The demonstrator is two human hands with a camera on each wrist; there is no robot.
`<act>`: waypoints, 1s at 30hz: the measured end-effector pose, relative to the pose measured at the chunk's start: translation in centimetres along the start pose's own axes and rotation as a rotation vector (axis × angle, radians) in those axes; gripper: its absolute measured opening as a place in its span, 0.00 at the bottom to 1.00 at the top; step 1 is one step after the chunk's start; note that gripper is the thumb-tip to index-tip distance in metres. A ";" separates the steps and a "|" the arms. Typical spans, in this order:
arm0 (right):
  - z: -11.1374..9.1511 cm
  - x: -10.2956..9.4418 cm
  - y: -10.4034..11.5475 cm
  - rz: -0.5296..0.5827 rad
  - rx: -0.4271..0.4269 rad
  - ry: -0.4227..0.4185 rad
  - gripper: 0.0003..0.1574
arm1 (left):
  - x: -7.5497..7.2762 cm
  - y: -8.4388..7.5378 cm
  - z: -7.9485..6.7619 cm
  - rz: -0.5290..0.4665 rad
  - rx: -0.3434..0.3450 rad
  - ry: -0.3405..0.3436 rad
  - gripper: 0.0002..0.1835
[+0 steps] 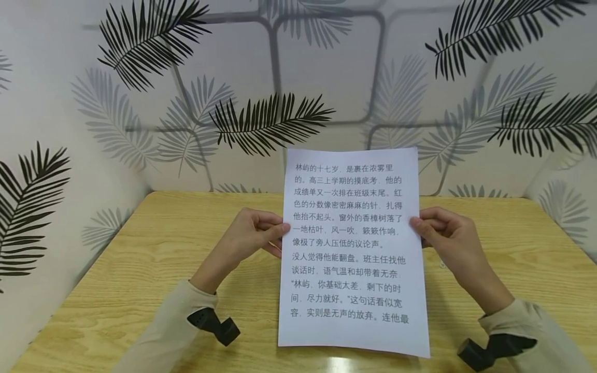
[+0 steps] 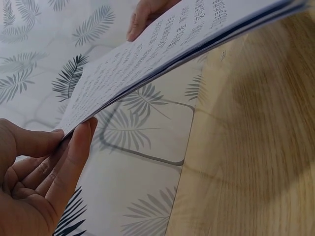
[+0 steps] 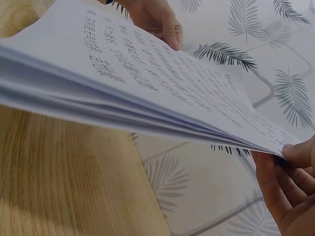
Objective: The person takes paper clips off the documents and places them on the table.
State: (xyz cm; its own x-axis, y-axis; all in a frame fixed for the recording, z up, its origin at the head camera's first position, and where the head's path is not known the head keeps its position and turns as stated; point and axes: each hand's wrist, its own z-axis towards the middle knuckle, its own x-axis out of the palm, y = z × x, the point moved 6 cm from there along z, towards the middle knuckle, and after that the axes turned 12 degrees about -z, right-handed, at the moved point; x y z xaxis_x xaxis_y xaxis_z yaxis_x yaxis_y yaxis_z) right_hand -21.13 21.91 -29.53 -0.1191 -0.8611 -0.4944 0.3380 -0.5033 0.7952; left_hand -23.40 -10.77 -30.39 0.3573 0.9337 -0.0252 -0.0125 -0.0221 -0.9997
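Note:
A stack of printed paper sheets (image 1: 352,248) is held up above the table, its top page covered in Chinese text. My left hand (image 1: 258,233) pinches the left edge, thumb in front and fingers behind. On the opposite edge my right hand (image 1: 443,233) grips the sheets the same way. Both wrist views reveal several layers: in the left wrist view the stack (image 2: 162,54) shows its side, with the left hand (image 2: 44,172) at the edge. In the right wrist view, slightly parted sheets (image 3: 123,103) run towards the right hand (image 3: 290,182).
The wooden table (image 1: 154,248) spreads beneath the hands and paper. Behind it stands a pale wall (image 1: 326,67) with a leaf pattern. A small black device (image 1: 214,324) is strapped to the left sleeve, another black device (image 1: 494,349) to the right one.

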 end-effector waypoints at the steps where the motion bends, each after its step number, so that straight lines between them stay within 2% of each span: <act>1: 0.0 0.0 0.0 -0.003 0.001 0.001 0.06 | 0.0 0.0 0.0 -0.002 0.000 0.001 0.11; 15: 0.1 0.5 -0.7 -0.045 0.034 0.024 0.14 | 0.1 0.5 0.1 0.002 -0.011 -0.003 0.11; 30: 0.0 1.0 -1.2 -0.054 0.069 0.046 0.17 | 0.1 1.3 0.2 0.022 -0.009 -0.012 0.11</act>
State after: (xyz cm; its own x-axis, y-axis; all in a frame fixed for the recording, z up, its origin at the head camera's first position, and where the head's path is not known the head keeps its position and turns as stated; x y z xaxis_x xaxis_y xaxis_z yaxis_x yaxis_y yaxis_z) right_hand -21.69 21.71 -30.97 -0.0922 -0.8289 -0.5517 0.2667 -0.5544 0.7883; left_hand -23.59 -10.63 -31.73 0.3458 0.9372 -0.0469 -0.0118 -0.0456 -0.9989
